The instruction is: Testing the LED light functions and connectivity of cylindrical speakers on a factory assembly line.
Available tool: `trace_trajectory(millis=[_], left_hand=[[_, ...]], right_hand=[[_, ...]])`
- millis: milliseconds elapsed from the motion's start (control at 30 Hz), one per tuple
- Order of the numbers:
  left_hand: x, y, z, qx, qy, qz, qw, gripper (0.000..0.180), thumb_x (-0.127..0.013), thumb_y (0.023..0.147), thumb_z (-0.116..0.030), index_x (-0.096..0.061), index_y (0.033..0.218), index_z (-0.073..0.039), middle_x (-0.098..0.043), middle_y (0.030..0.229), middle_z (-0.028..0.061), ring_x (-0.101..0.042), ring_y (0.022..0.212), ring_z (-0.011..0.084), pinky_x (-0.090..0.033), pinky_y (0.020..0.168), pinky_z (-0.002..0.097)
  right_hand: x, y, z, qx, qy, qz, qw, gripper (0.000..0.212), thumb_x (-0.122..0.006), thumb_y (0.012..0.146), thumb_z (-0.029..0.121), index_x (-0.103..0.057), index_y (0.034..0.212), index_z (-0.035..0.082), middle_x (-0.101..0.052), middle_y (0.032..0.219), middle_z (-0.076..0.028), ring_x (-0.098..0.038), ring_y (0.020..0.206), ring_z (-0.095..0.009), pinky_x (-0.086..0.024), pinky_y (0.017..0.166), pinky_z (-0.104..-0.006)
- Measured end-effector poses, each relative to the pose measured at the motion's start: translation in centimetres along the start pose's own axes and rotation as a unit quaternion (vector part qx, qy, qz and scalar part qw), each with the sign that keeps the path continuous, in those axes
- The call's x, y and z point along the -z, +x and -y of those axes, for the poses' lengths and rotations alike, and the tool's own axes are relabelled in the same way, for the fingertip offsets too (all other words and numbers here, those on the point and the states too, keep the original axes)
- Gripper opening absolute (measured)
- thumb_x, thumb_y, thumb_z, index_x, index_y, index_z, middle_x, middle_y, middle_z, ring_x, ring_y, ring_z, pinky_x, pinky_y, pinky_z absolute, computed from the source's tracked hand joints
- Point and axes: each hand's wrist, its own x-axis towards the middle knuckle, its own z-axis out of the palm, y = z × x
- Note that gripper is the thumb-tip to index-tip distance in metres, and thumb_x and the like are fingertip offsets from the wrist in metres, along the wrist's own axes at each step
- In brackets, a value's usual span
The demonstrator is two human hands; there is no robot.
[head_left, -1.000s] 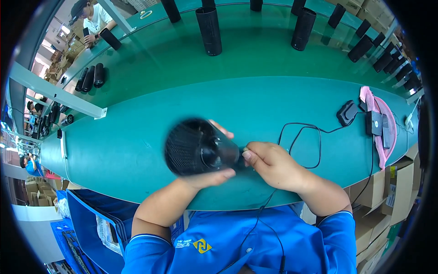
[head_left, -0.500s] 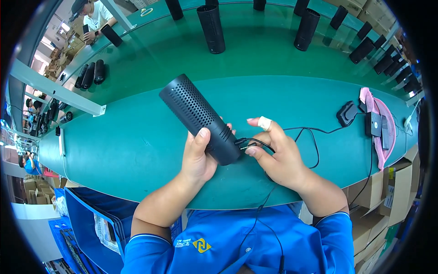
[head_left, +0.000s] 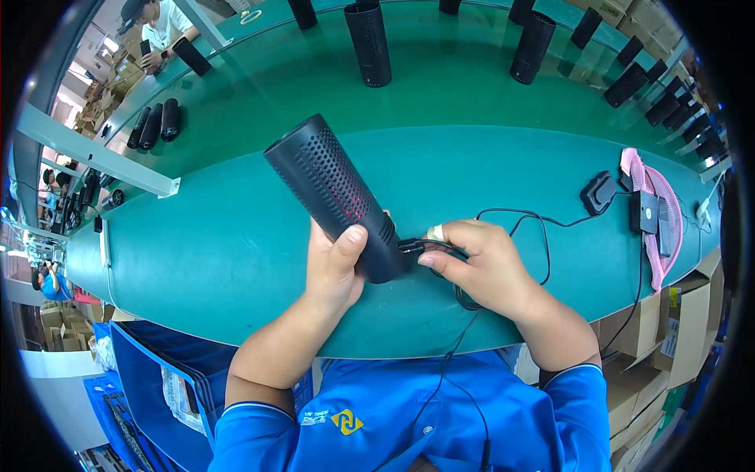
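Note:
My left hand (head_left: 334, 263) is wrapped round the lower part of a black cylindrical speaker (head_left: 334, 169) with a perforated body, held tilted above the table. A faint red glow shows through its holes. At the base end, black plugs (head_left: 410, 245) sit against the side of the speaker; how deep they go in is hard to tell. My right hand (head_left: 491, 263) is closed on the black cable (head_left: 447, 246) just behind these plugs, and a pale bandage wraps one finger. From there the cable loops over the green table (head_left: 236, 236).
At the right lie a black adapter (head_left: 600, 191), a black box (head_left: 645, 212) and a pink mesh band (head_left: 668, 197). Several black cylinders (head_left: 368, 47) stand on the far green surface (head_left: 275, 102). Blue bins (head_left: 149, 377) are at lower left; a person (head_left: 163, 31) works at far left.
The speaker has shifted slightly up and left, and red light now shows inside it. My right fingers have curled in, and the metal plug tip seen before is no longer visible.

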Motion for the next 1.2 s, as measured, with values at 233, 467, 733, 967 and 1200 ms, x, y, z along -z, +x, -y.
trace_trajectory(millis=[233, 467, 733, 967, 1200], left_hand=[[-0.2, -0.5, 0.7, -0.06, 0.02, -0.011, 0.998, 0.069, -0.073, 0.072, -0.034, -0.038, 0.123, -0.003, -0.048, 0.109, 0.012, -0.056, 0.095, 0.0217, -0.049, 0.081, 0.0327], [-0.3, -0.9, 0.6, -0.055, 0.016, -0.02, 0.998, 0.066, -0.073, 0.071, -0.03, -0.039, 0.122, -0.003, -0.047, 0.11, 0.0122, -0.055, 0.095, 0.0215, -0.049, 0.081, 0.0323], [0.0, -1.0, 0.5, -0.03, 0.009, -0.006, 0.999, 0.065, -0.072, 0.071, -0.029, -0.04, 0.121, -0.003, -0.046, 0.111, 0.0124, -0.055, 0.095, 0.0216, -0.049, 0.081, 0.0323], [0.0, -0.4, 0.6, -0.035, 0.003, 0.011, 0.999, 0.065, -0.071, 0.072, -0.028, -0.04, 0.122, -0.003, -0.046, 0.112, 0.013, -0.056, 0.097, 0.0227, -0.048, 0.083, 0.0334], [-1.0, 0.1, -0.3, -0.013, -0.083, 0.05, 0.995, 0.064, -0.069, 0.075, -0.027, -0.037, 0.126, -0.004, -0.048, 0.114, 0.0144, -0.056, 0.097, 0.025, -0.048, 0.085, 0.0362]], right_hand=[[-0.7, 0.0, 0.1, 0.042, -0.06, -0.02, 0.997, 0.011, -0.064, 0.079, 0.012, -0.061, 0.077, 0.002, -0.061, 0.067, -0.01, -0.056, 0.058, -0.027, -0.045, 0.057, -0.0341], [-1.8, -0.4, 0.2, 0.026, -0.03, -0.013, 0.999, 0.009, -0.064, 0.078, 0.01, -0.06, 0.076, 0.002, -0.056, 0.061, -0.01, -0.055, 0.057, -0.027, -0.044, 0.057, -0.0353], [-2.0, -0.6, 0.5, 0.043, -0.033, -0.013, 0.998, 0.01, -0.064, 0.079, 0.009, -0.059, 0.074, 0.002, -0.056, 0.061, -0.009, -0.054, 0.056, -0.026, -0.043, 0.055, -0.0341], [-1.2, -0.1, 0.2, 0.019, -0.019, 0.01, 1.0, 0.01, -0.064, 0.079, 0.01, -0.059, 0.073, 0.002, -0.055, 0.059, -0.008, -0.053, 0.054, -0.025, -0.042, 0.054, -0.0332], [0.3, 0.7, 0.1, -0.105, 0.082, 0.081, 0.988, 0.006, -0.063, 0.079, 0.007, -0.06, 0.076, 0.002, -0.06, 0.069, -0.008, -0.054, 0.06, -0.022, -0.042, 0.055, -0.0305]])
